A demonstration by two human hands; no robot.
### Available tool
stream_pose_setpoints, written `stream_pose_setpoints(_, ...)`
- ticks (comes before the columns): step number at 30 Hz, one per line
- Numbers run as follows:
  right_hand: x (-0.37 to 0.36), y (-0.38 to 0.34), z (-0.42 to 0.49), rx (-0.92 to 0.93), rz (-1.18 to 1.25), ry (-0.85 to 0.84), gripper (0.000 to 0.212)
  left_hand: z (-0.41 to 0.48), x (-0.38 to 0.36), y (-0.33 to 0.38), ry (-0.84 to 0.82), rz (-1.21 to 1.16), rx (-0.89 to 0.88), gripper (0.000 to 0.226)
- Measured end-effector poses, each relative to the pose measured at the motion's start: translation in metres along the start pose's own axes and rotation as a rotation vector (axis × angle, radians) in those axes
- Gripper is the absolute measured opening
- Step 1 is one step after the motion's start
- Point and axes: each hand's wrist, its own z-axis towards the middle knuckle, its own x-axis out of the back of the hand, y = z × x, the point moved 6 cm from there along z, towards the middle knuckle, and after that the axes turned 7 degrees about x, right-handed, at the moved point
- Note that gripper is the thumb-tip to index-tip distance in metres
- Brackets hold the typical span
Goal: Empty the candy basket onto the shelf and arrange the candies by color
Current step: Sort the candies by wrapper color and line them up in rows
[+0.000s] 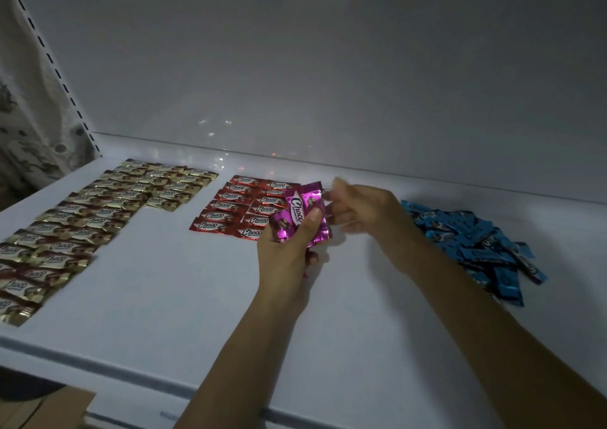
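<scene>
Dim room, white shelf (184, 297): gold candies (82, 225) in rows left, red candies (236, 205) mid, blue candies (476, 241) piled right. L hand (285, 251) grips purple candies (305, 211) above shelf. R hand (361, 208) blurry, grip can't tell.

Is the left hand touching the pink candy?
Touching. The head view shows the left hand gripping the pink candy, thumb pressed on its wrapper.

Views: 1, head-worn, wide-angle.
Position: above and in front of the shelf (197, 297), near its front edge.
Facing: forward and down, toward the back wall (328, 67).
Nearness: close; the shelf fills the lower half.
</scene>
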Motion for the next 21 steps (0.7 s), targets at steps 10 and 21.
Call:
stream_pose_setpoints(10, -0.013, 0.019, -0.018, -0.024, 0.308, 0.176, 0.014, -0.002, 0.007, -0.005, -0.008, 0.088, -0.024, 0.009)
stream_pose_setpoints(21, -0.004, 0.038, -0.019, 0.451, -0.742, 0.157, 0.018, 0.0, 0.016, -0.006, 0.112, 0.05, 0.037, 0.018)
